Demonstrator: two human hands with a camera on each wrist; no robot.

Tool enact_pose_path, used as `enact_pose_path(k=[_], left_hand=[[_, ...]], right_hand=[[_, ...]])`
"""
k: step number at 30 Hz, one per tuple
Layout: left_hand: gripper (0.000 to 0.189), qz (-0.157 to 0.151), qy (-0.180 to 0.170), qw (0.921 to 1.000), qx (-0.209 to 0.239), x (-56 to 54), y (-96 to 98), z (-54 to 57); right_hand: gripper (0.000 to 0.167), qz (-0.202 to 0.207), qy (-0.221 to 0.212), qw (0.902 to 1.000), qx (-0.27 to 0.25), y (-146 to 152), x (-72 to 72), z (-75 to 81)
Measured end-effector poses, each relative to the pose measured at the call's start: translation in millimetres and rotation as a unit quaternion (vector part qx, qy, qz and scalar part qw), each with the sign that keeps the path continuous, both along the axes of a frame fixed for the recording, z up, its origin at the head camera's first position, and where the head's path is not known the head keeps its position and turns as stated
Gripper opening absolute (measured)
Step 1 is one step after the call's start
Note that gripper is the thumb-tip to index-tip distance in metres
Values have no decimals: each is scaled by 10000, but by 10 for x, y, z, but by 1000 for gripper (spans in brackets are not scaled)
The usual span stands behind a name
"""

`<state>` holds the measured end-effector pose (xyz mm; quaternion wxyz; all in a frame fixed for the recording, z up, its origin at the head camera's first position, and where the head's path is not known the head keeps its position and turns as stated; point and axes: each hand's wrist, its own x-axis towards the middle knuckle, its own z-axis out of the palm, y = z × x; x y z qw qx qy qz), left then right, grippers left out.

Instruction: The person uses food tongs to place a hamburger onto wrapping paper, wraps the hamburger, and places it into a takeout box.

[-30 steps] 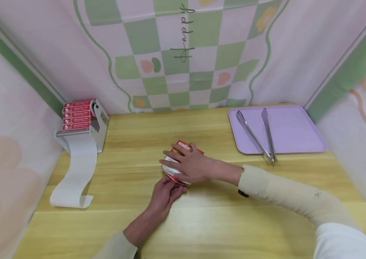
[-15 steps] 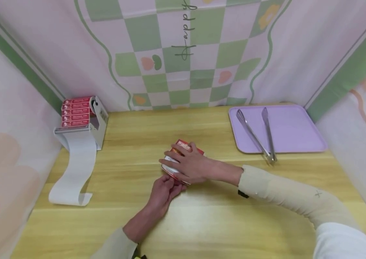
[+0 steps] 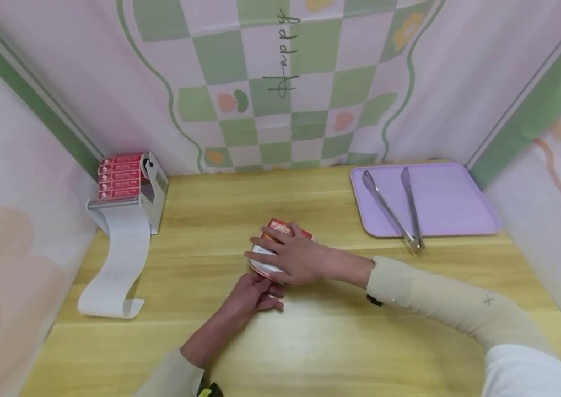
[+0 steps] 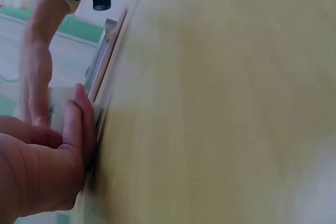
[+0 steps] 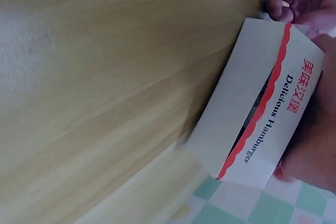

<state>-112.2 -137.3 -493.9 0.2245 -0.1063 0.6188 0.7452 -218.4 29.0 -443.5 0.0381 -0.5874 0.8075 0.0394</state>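
Note:
A red and white hamburger box point(image 3: 264, 257) lies on the wooden table in the head view, largely covered by my right hand point(image 3: 297, 256). That hand rests across the lid with its fingers spread and fairly straight. At the box's near corner is my left hand point(image 3: 251, 295), thumb and forefinger pinching the edge, its other fingers loosely bent. The right wrist view shows the side of the hamburger box point(image 5: 257, 106), printed "Delicious Hamburger", with a dark gap below the red scalloped lid edge. Bent fingers of the left hand point(image 5: 299, 1) appear at its upper corner.
A purple tray point(image 3: 451, 201) stands at the back right, with metal tongs point(image 3: 389, 209) lying across it and over its front edge. At the back left, a label dispenser point(image 3: 154, 201) holds a red-printed roll, its white strip point(image 3: 117, 270) trailing onto the table.
My left hand has drawn back slightly to the left, and its lower fingers have come away from the box's near edge. The right hand stays on the lid; the box has turned slightly.

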Motion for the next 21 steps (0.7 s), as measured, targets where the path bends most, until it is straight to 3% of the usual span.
enact_pose_path(k=[5, 8, 11, 13, 16, 21], left_hand=[[47, -36, 248, 9945, -1018, 59, -167, 93], [58, 14, 616, 9812, -1830, 29, -248, 170], [57, 37, 935, 9702, -2236, -81, -272, 193], [58, 14, 992, 9690, -2265, -167, -266, 184], [60, -87, 1072, 9685, -2248, -276, -237, 156], [56, -263, 1039, 9746, -1968, -362, -151, 155]], right_hand=[[68, 365, -490, 9975, -358, 178, -141, 66], [74, -23, -781, 9934, -834, 319, -181, 127], [80, -694, -1051, 9872, -983, 424, -166, 133], [82, -975, -1243, 9834, -892, 455, -144, 99], [83, -1017, -1382, 9826, -703, 454, -136, 13], [86, -965, -1138, 9875, -501, 496, -177, -87]])
